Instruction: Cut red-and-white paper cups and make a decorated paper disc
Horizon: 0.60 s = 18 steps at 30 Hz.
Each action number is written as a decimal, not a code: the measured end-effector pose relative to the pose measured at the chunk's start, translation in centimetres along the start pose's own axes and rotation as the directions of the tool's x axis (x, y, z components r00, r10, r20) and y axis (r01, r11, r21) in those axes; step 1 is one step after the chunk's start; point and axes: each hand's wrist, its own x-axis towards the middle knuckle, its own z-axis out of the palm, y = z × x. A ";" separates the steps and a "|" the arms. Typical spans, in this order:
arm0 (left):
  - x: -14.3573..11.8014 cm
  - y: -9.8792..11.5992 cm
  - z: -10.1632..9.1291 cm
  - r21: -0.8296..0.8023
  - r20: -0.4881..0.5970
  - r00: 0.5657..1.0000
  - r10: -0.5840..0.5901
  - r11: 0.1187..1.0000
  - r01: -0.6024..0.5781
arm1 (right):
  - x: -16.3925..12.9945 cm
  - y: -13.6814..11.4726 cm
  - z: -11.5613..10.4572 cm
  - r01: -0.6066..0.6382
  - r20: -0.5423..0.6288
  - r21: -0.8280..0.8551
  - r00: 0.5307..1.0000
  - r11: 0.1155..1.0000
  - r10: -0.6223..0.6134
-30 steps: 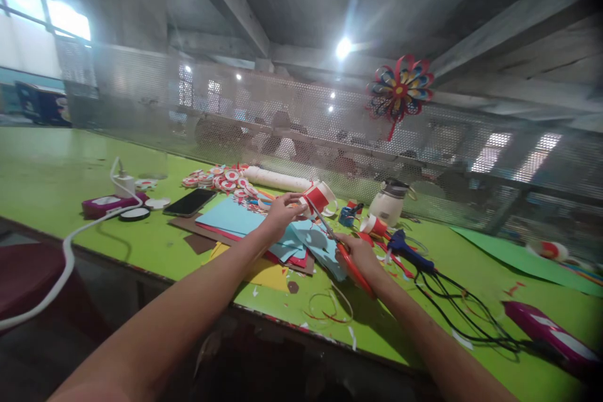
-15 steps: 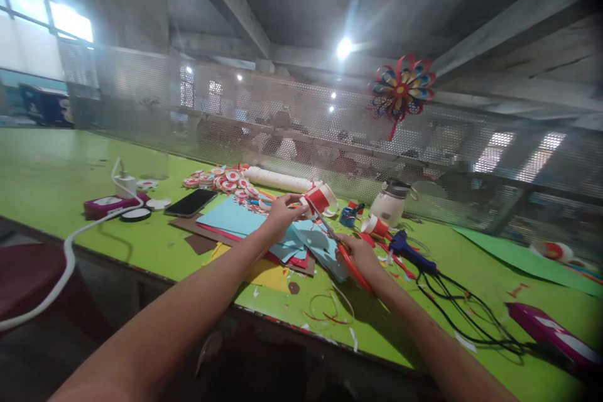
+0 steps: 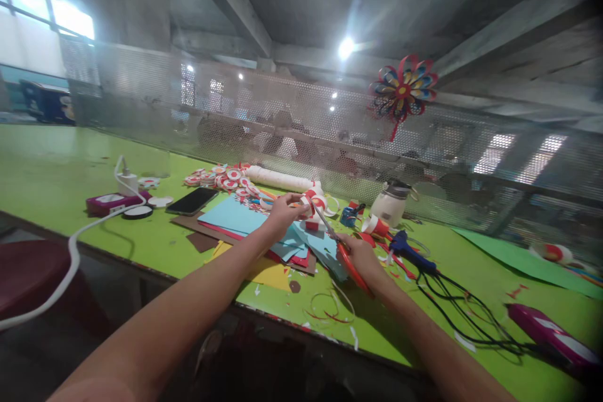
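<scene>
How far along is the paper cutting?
Done: a pile of red-and-white discs lies at the back of the table. In hand: left hand holds a red-and-white strip, right hand works the scissors at it. Left: uncut coloured sheets underneath.

A red-and-white paper piece (image 3: 315, 203), curled into loops, sits lifted above the blue sheets at the frame's centre, pinched at its left edge. Red-handled scissors (image 3: 340, 250) slant up from lower right, their blades reaching the paper's underside.
</scene>
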 end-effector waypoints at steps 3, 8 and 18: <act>0.1 -0.2 -0.2 0.045 -0.006 1.000 0.013 0.999 -0.013 | 0.1 0.0 -0.2 0.021 0.030 0.025 0.999 0.999 -0.021; 0.2 -0.3 -0.3 0.109 0.005 1.000 0.025 0.994 -0.026 | 0.0 -0.1 -0.7 0.056 0.050 0.015 0.997 0.998 -0.057; -0.1 -0.3 -0.1 0.185 0.027 0.998 0.061 0.981 -0.065 | 0.0 -0.4 -1.0 0.014 0.084 -0.017 0.996 1.000 -0.013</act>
